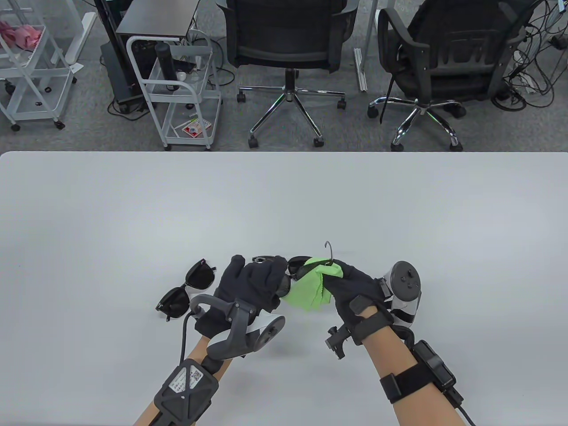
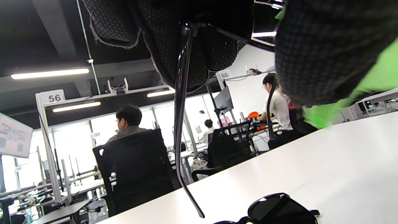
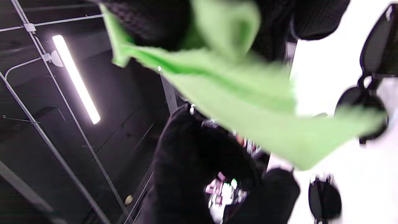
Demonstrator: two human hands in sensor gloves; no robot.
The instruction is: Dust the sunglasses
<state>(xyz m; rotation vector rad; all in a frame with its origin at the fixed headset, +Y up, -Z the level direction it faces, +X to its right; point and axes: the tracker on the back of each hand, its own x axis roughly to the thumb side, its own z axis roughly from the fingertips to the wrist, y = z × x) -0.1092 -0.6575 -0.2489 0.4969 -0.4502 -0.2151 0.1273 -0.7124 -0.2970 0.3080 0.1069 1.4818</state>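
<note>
My left hand grips a pair of black sunglasses a little above the white table. My right hand holds a green cloth and presses it around the held pair's right lens. One temple arm sticks up behind the cloth. In the left wrist view the other temple arm hangs down from my gloved fingers, with the cloth at the right. The right wrist view is blurred and shows the cloth draped across the middle.
A second pair of black sunglasses lies on the table just left of my left hand; it also shows in the left wrist view. Two office chairs and white carts stand beyond the table's far edge.
</note>
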